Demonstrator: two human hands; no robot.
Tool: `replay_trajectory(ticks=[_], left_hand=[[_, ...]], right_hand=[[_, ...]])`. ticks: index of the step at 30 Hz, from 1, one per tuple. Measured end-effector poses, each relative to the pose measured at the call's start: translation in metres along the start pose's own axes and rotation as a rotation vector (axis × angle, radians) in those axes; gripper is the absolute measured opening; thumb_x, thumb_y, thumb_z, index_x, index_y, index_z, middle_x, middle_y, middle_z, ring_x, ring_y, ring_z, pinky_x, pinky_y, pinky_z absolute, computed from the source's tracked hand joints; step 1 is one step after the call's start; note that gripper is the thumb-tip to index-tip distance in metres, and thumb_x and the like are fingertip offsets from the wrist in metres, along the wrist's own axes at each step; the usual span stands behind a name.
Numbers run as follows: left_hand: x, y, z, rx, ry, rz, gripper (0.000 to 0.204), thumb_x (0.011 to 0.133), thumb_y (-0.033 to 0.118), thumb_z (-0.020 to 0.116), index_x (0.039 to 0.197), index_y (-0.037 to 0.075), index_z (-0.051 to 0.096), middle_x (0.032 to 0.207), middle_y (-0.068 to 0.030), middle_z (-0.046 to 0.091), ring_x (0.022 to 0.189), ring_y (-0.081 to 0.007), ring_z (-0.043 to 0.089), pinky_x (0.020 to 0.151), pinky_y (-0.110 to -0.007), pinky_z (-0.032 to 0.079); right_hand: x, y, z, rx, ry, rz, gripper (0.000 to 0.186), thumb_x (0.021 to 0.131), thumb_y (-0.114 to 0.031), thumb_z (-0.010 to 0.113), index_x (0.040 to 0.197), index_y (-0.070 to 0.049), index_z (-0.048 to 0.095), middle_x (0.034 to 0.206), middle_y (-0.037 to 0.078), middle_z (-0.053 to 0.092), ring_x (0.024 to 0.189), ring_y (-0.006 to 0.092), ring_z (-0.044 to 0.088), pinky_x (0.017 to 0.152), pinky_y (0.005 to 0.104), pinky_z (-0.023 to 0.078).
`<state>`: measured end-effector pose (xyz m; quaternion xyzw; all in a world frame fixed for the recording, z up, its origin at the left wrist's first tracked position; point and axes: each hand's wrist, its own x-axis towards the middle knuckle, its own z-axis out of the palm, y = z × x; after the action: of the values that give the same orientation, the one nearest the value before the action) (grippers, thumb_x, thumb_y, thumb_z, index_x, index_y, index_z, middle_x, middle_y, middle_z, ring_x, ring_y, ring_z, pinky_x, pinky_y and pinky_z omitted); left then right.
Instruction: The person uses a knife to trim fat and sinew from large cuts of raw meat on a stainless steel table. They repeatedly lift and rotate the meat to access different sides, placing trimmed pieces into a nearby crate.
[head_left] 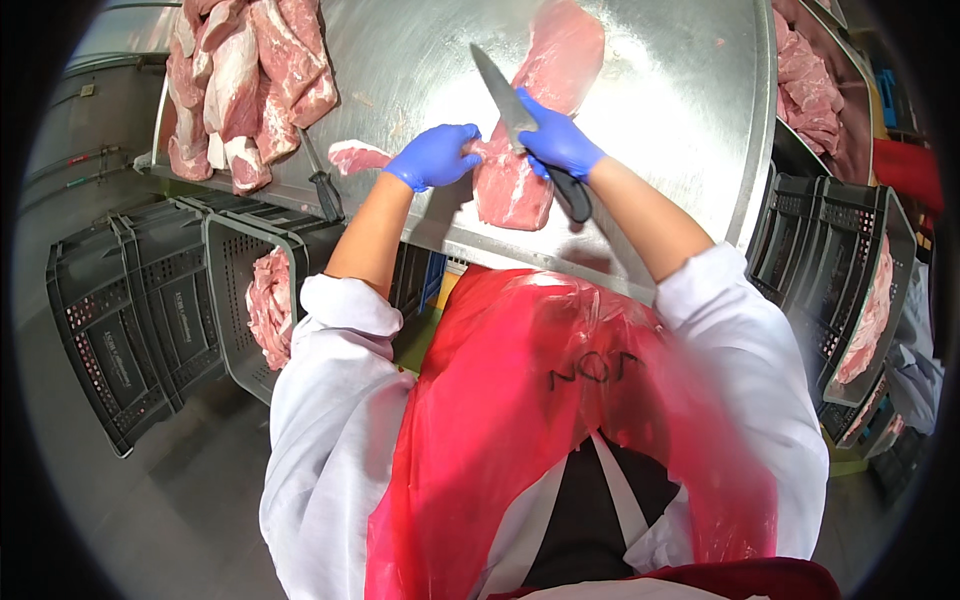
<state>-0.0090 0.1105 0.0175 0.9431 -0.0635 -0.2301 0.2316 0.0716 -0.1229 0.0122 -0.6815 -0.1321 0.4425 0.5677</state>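
A long slab of raw meat [512, 195] lies lengthwise on the metal table, its far end paler and blurred. My left hand [435, 158], in a blue glove, is closed at the slab's left side, pinching a small edge of it between thumb and fingers. My right hand [562, 143], also gloved in blue, grips the black handle of a knife [497, 92]. The blade points away and to the left, above the meat. Just left of my left hand lies a small strip of meat [355, 157].
Several large meat cuts [245, 85] are piled at the table's [400, 60] far left. A black-handled tool [325, 195] rests at its near edge. Crates with meat stand left [225, 290] and right [880, 230]. A bin of meat [805, 85] sits at the far right.
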Motion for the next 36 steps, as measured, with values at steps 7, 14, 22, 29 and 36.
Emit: replay_trajectory(ticks=[7, 14, 22, 29, 36], left_hand=[[-0.017, 0.010, -0.035, 0.156, 0.089, 0.039, 0.024, 0.089, 0.023, 0.063, 0.107, 0.006, 0.062, 0.103, -0.0206, 0.068, 0.098, -0.0425, 0.065, 0.083, -0.050, 0.052], [-0.048, 0.026, -0.075, 0.206, 0.141, 0.186, 0.021, 0.089, 0.018, 0.064, 0.105, 0.006, 0.061, 0.099, -0.0201, 0.068, 0.096, -0.0432, 0.064, 0.081, -0.048, 0.052], [-0.214, 0.062, -0.190, 0.183, 0.501, -0.076, 0.034, 0.095, 0.009, 0.067, 0.124, -0.007, 0.057, 0.110, -0.0156, 0.071, 0.103, -0.0234, 0.068, 0.094, -0.035, 0.050], [-0.456, 0.013, -0.217, 0.105, 0.883, -0.522, 0.026, 0.101, 0.014, 0.059, 0.120, -0.003, 0.059, 0.114, -0.0067, 0.064, 0.106, -0.0164, 0.057, 0.096, -0.031, 0.045], [-0.496, -0.105, -0.145, 0.654, 0.612, -1.214, 0.051, 0.090, 0.015, 0.068, 0.136, -0.002, 0.056, 0.137, -0.0251, 0.058, 0.124, -0.0377, 0.058, 0.109, -0.043, 0.043]], right_hand=[[-0.077, -0.035, 0.008, -0.433, -0.409, 0.208, 0.075, 0.092, -0.008, 0.047, 0.162, -0.017, 0.022, 0.075, 0.009, 0.063, 0.053, 0.0144, 0.060, 0.049, 0.0299, 0.052], [-0.064, -0.016, 0.046, -0.329, -0.420, 0.202, 0.076, 0.095, -0.010, 0.045, 0.163, -0.019, 0.012, 0.077, 0.011, 0.065, 0.051, 0.0169, 0.059, 0.049, 0.0331, 0.053], [-0.100, -0.009, 0.051, -0.481, -0.481, 0.195, 0.075, 0.096, -0.012, 0.046, 0.163, -0.024, 0.015, 0.075, 0.010, 0.062, 0.054, 0.0165, 0.058, 0.052, 0.0312, 0.051], [-0.166, -0.014, -0.053, -0.285, -0.154, 0.149, 0.075, 0.094, -0.009, 0.053, 0.162, -0.025, 0.024, 0.068, 0.004, 0.057, 0.050, 0.0096, 0.052, 0.050, 0.0263, 0.049], [-0.186, 0.069, -0.107, 0.011, 0.183, 0.026, 0.080, 0.091, 0.000, 0.048, 0.163, -0.020, 0.018, 0.063, 0.001, 0.054, 0.046, 0.0089, 0.049, 0.047, 0.0252, 0.046]])
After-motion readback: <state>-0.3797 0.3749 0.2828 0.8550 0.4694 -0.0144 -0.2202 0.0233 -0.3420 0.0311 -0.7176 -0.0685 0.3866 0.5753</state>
